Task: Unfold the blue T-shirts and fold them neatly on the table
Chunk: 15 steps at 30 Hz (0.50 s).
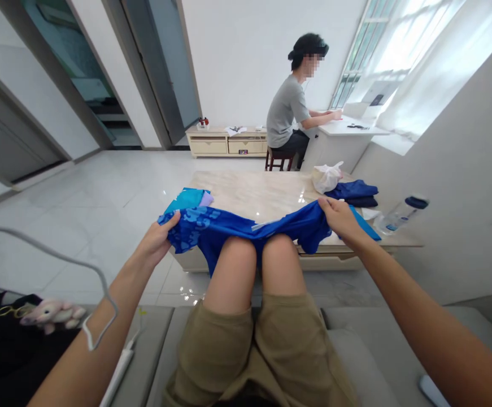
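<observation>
A blue shirt (237, 226) with a lighter blue pattern at its left end is stretched sideways between my hands, just above and over my knees. My left hand (161, 240) pinches its patterned left end, thumb on top. At the other end, my right hand (338, 216) grips the cloth between thumb and fingers. The middle sags and part of the fabric hangs down in front of my legs. Beyond it, a turquoise folded cloth or packet (186, 199) lies on the left end of the low table (254, 189).
On the table's right stand a white plastic bag (327, 178), folded dark blue clothes (353, 191) and a clear bottle (400, 216). A pink plush toy (53, 314) and a white power strip (118, 373) lie on the grey sofa (159, 339). Another person (288, 110) sits at a white desk (351, 127).
</observation>
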Each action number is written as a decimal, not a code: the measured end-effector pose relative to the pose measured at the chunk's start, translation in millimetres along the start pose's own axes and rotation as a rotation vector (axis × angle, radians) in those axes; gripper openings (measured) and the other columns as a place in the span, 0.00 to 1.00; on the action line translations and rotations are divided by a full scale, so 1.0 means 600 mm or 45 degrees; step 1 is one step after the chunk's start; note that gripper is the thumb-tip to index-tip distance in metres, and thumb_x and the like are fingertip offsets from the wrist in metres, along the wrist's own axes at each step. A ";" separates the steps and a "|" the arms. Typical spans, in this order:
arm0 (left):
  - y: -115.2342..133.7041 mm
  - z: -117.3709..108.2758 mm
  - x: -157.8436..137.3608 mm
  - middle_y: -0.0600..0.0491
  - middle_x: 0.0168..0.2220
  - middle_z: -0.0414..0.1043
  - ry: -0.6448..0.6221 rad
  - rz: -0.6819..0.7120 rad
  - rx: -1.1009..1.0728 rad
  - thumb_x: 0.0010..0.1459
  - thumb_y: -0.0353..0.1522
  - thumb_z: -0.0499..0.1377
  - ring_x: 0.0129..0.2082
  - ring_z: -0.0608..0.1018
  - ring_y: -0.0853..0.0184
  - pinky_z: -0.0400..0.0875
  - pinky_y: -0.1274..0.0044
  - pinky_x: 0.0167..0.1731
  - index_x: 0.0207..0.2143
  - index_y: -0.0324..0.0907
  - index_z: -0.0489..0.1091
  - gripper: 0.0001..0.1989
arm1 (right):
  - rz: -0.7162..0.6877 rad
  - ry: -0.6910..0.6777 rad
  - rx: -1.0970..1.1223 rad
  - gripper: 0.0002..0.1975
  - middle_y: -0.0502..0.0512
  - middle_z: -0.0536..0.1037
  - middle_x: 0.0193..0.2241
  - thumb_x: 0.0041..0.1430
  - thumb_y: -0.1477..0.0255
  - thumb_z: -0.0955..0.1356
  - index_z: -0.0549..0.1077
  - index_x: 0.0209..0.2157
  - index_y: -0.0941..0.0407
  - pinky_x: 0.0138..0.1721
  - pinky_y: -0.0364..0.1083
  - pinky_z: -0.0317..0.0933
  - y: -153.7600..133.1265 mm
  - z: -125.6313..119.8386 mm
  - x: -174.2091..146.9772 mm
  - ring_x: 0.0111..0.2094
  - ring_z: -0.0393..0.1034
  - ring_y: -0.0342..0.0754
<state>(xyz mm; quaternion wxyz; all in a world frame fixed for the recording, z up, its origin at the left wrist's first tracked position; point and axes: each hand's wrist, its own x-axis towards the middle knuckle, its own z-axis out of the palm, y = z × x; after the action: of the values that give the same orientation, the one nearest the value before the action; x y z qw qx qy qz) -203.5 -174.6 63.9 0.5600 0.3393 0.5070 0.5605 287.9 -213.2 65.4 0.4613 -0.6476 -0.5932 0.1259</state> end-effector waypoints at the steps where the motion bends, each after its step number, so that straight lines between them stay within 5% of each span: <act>1: 0.016 -0.003 0.000 0.50 0.36 0.87 -0.014 0.077 -0.006 0.52 0.38 0.81 0.32 0.87 0.64 0.84 0.78 0.33 0.40 0.39 0.82 0.18 | -0.010 0.047 0.034 0.36 0.49 0.67 0.20 0.65 0.33 0.65 0.69 0.25 0.51 0.28 0.47 0.58 -0.009 -0.012 0.005 0.27 0.60 0.48; 6: 0.033 -0.016 -0.024 0.50 0.42 0.88 -0.062 0.238 -0.118 0.53 0.40 0.80 0.40 0.88 0.59 0.87 0.74 0.41 0.46 0.41 0.84 0.22 | -0.073 0.295 0.204 0.30 0.52 0.76 0.29 0.70 0.39 0.67 0.77 0.36 0.53 0.38 0.48 0.65 -0.037 -0.051 0.007 0.33 0.67 0.50; 11: -0.054 -0.028 -0.033 0.46 0.41 0.88 -0.034 -0.005 0.082 0.39 0.45 0.85 0.38 0.87 0.59 0.84 0.75 0.36 0.43 0.39 0.84 0.31 | -0.107 0.052 -0.123 0.35 0.52 0.72 0.22 0.67 0.34 0.64 0.70 0.27 0.51 0.34 0.49 0.61 0.003 -0.023 -0.034 0.27 0.64 0.51; 15: -0.053 -0.060 -0.034 0.46 0.40 0.88 -0.019 0.095 0.161 0.33 0.50 0.86 0.41 0.87 0.57 0.83 0.74 0.40 0.39 0.39 0.84 0.35 | -0.192 -0.005 -0.212 0.31 0.53 0.76 0.25 0.71 0.38 0.64 0.75 0.31 0.51 0.35 0.49 0.62 -0.002 -0.043 -0.048 0.29 0.68 0.52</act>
<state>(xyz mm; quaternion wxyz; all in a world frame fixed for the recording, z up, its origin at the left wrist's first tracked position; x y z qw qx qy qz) -226.0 -205.6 28.5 0.5201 0.3968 0.5241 0.5453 298.0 -250.5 69.2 0.4130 -0.6369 -0.6496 0.0424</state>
